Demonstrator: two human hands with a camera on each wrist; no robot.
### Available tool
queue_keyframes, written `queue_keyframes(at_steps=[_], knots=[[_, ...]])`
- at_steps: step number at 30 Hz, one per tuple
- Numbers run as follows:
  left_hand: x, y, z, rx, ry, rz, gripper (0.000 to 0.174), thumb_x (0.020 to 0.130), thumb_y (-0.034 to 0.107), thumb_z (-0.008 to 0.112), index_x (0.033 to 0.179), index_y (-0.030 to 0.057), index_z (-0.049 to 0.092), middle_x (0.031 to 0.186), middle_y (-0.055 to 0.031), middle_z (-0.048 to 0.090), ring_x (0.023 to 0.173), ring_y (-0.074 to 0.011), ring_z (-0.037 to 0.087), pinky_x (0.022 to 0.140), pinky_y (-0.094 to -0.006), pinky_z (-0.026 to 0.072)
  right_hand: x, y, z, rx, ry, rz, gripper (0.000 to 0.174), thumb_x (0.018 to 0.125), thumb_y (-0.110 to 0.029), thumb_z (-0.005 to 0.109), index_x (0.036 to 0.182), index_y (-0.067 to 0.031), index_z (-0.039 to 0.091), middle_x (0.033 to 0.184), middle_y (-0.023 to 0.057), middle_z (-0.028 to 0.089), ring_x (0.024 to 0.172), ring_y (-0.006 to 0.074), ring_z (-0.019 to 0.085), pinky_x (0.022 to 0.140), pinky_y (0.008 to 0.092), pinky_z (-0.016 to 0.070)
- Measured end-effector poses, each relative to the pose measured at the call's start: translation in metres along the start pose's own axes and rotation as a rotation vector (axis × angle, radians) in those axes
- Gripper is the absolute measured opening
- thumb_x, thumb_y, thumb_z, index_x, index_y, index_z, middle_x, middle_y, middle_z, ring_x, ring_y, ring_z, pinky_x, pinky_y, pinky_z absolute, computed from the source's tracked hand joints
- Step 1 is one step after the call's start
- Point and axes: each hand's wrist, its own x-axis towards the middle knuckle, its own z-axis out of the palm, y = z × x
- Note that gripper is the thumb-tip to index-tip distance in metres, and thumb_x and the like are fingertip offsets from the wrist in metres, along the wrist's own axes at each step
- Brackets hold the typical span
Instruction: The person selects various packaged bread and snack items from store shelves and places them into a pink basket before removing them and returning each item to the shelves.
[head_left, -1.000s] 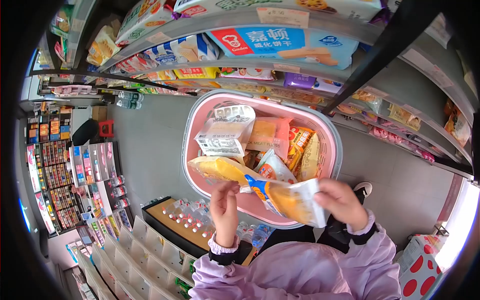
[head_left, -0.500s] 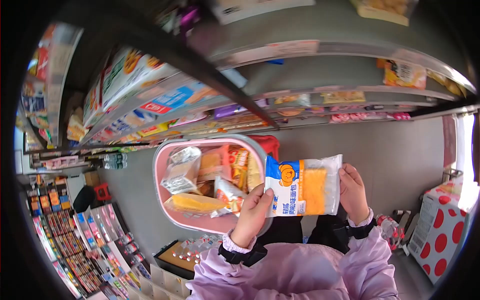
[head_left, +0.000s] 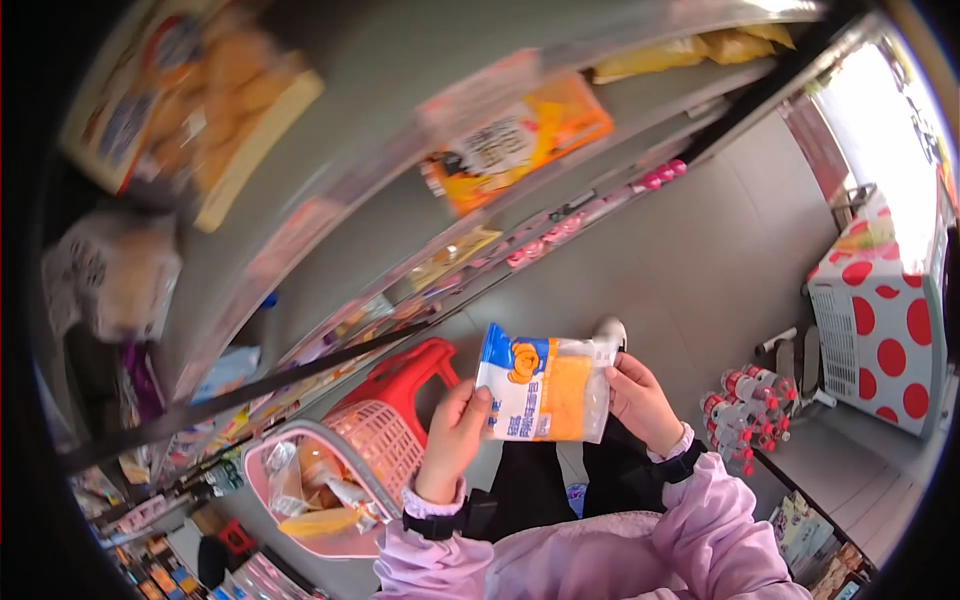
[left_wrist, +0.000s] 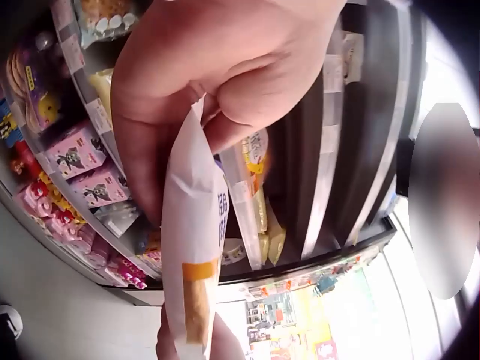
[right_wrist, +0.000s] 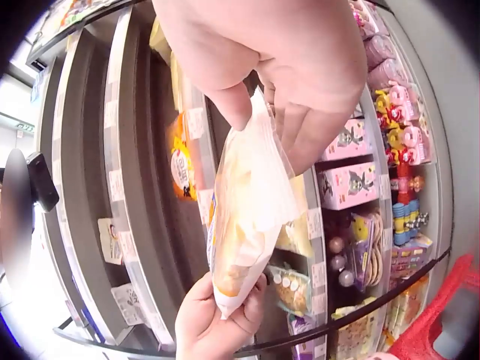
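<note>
A bread packet [head_left: 545,388] with a blue corner and a clear window onto a golden slice is stretched between both hands, its printed face up. My left hand [head_left: 450,435] pinches its left edge, thumb on top. The right hand [head_left: 643,402] grips the opposite edge at the clear end. In the left wrist view the packet [left_wrist: 191,232] shows nearly edge-on, its crimped end between thumb and fingers. From the right wrist, the packet's clear end [right_wrist: 255,172] is pinched the same way, and the left hand [right_wrist: 217,322] holds the far end.
A pink basket [head_left: 385,450] of packaged foods stands on the floor at left, close to a red plastic stool [head_left: 415,375]. Shelves run along the front, with an orange snack packet [head_left: 520,140] on one. Bottles [head_left: 745,410] and a red-dotted box [head_left: 880,330] stand at right.
The packet came away from over the basket and was turned face up, with the left hand taking its other edge. The view has swung right, so the basket now lies farther left.
</note>
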Motion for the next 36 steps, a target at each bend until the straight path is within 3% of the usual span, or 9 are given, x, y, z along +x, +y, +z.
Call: queue_keyframes(at_steps=[4, 9, 14, 20, 23, 24, 26, 30, 36], knots=[[0.070, -0.012, 0.025, -0.198, -0.178, -0.154, 0.028, 0.089, 0.021, 0.050, 0.105, -0.0020, 0.052, 0.086, -0.0014, 0.057, 0.075, -0.0073, 0.054, 0.066, -0.0224, 0.0457, 0.010, -0.032, -0.039, -0.050, 0.035, -0.036, 0.030, 0.088, -0.012, 0.051, 0.115, -0.0016, 0.045, 0.105, 0.0046, 0.056, 0.094, 0.0133, 0.057, 0.081, 0.0293, 0.0477], [0.138, -0.014, 0.050, -0.629, -0.240, -0.244, 0.026, 0.089, 0.015, 0.045, 0.107, -0.0034, 0.048, 0.102, -0.0149, 0.059, 0.090, -0.0251, 0.061, 0.077, -0.0376, 0.0521, 0.033, -0.056, -0.065, -0.069, 0.084, -0.147, 0.034, 0.086, -0.013, 0.055, 0.116, -0.0017, 0.044, 0.105, 0.0045, 0.057, 0.095, 0.0124, 0.056, 0.083, 0.0290, 0.0463], [0.195, -0.001, 0.066, -0.643, -0.272, -0.176, 0.038, 0.090, 0.021, 0.043, 0.122, 0.0008, 0.042, 0.121, -0.0125, 0.050, 0.111, -0.0244, 0.049, 0.093, -0.0394, 0.0400, 0.076, -0.066, -0.062, -0.096, 0.056, -0.391, 0.028, 0.085, -0.008, 0.055, 0.111, -0.0020, 0.047, 0.101, 0.0024, 0.057, 0.090, 0.0097, 0.055, 0.079, 0.0237, 0.0452], [0.271, 0.035, 0.052, -0.627, -0.112, -0.018, 0.036, 0.091, 0.023, 0.040, 0.120, 0.0017, 0.043, 0.122, -0.0106, 0.050, 0.114, -0.0243, 0.046, 0.097, -0.0421, 0.0341, 0.148, -0.097, -0.058, -0.546, 0.161, -0.413, 0.023, 0.080, -0.008, 0.057, 0.100, 0.0023, 0.053, 0.087, 0.0102, 0.060, 0.079, 0.0152, 0.058, 0.070, 0.0274, 0.0463], [0.295, 0.052, 0.045, -0.664, -0.217, 0.168, 0.036, 0.090, 0.024, 0.041, 0.119, 0.0026, 0.044, 0.120, -0.0108, 0.051, 0.113, -0.0237, 0.046, 0.097, -0.0408, 0.0319, 0.181, -0.106, -0.050, -0.657, 0.203, -0.398, 0.020, 0.075, -0.011, 0.060, 0.089, 0.0043, 0.056, 0.073, 0.0124, 0.060, 0.069, 0.0182, 0.058, 0.063, 0.0303, 0.0457], [0.299, 0.061, 0.049, -0.663, 0.019, 0.141, 0.036, 0.090, 0.025, 0.041, 0.118, 0.0028, 0.046, 0.121, -0.0118, 0.050, 0.113, -0.0262, 0.045, 0.096, -0.0433, 0.0328, 0.189, -0.110, -0.046, -0.646, 0.196, -0.401, 0.020, 0.076, -0.010, 0.059, 0.088, 0.0044, 0.056, 0.073, 0.0122, 0.060, 0.068, 0.0183, 0.058, 0.062, 0.0305, 0.0457], [0.308, 0.068, 0.049, -0.642, 0.158, 0.156, 0.036, 0.090, 0.024, 0.042, 0.119, 0.0024, 0.045, 0.121, -0.0122, 0.049, 0.113, -0.0261, 0.045, 0.096, -0.0428, 0.0327, 0.202, -0.119, -0.038, -0.628, 0.180, -0.408, 0.019, 0.076, -0.010, 0.058, 0.087, 0.0046, 0.056, 0.072, 0.0120, 0.060, 0.066, 0.0185, 0.058, 0.062, 0.0310, 0.0457], [0.315, 0.066, 0.044, -0.559, 0.154, 0.205, 0.036, 0.089, 0.021, 0.043, 0.119, 0.0018, 0.043, 0.121, -0.0128, 0.048, 0.113, -0.0257, 0.044, 0.096, -0.0417, 0.0327, 0.213, -0.137, -0.024, -0.618, 0.119, -0.327, 0.015, 0.074, -0.003, 0.056, 0.085, 0.0060, 0.055, 0.076, 0.0119, 0.061, 0.067, 0.0177, 0.059, 0.054, 0.0274, 0.0483], [0.323, 0.055, 0.041, -0.380, 0.223, 0.256, 0.037, 0.088, 0.018, 0.045, 0.120, 0.0008, 0.041, 0.122, -0.0138, 0.046, 0.113, -0.0252, 0.044, 0.097, -0.0401, 0.0326, 0.215, -0.135, -0.024, -0.397, 0.025, -0.208, 0.030, 0.076, 0.003, 0.051, 0.107, 0.0042, 0.051, 0.104, 0.0107, 0.055, 0.087, 0.0175, 0.060, 0.074, 0.0254, 0.0463]])
